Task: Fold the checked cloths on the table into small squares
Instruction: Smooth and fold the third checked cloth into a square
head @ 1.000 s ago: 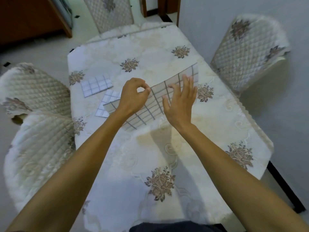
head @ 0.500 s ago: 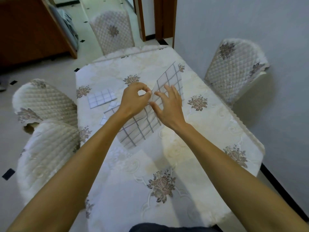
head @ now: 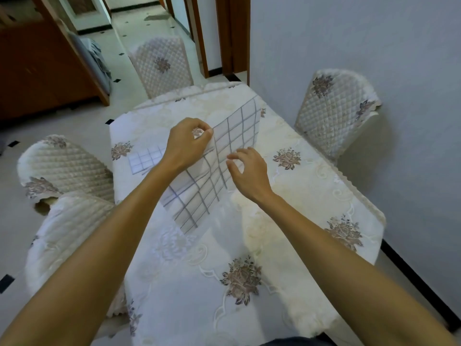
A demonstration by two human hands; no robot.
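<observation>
A white cloth with grey checks hangs lifted above the middle of the table, tilted, its far corner pointing up and right. My left hand pinches the cloth's upper left edge between thumb and fingers. My right hand is at the cloth's right edge with fingers loosely curled; whether it grips the fabric is unclear. A second checked cloth, folded into a small flat rectangle, lies on the table to the left, partly hidden behind my left wrist.
The table carries a cream embroidered cover with brown flower motifs. Quilted chairs stand at the far end, on the right and two on the left. A grey wall runs close along the right side.
The cloth has risen off the table and swung more upright. My right hand slid from flat on the cloth toward its right edge, fingers curling. The view has tilted up.
</observation>
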